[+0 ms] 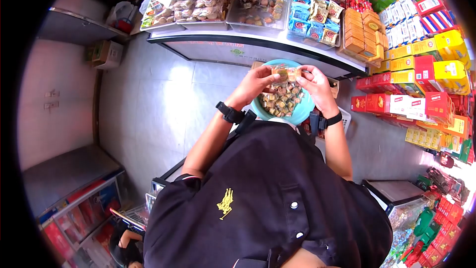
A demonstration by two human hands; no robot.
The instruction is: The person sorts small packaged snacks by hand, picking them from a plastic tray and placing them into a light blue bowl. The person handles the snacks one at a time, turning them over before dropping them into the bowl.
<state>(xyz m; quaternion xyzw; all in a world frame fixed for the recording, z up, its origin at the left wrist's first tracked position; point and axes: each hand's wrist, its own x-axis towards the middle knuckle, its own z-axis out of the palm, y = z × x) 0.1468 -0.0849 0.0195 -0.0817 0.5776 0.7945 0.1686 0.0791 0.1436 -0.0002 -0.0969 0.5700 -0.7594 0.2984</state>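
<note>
Over a turquoise basin (308,108), my left hand (258,83) and my right hand (317,84) are raised close together. Pinched in the left fingers is a small clear-wrapped snack piece (279,73) with a yellowish-brown filling. A similar wrapped snack piece (293,74) sits in the right fingers, right beside the first one. Below them, a heap of small wrapped snack pieces (278,103) in brown and green-gold tones covers the basin's bottom. Dark bands circle both wrists.
Ahead stands a display counter (213,39) with a clear tub (258,7) partly filled with similar pieces, and bags and packets around it. Stacked boxes (406,104) line the right side. Grey floor (144,104) lies to the left. Another person's arm (130,237) shows at lower left.
</note>
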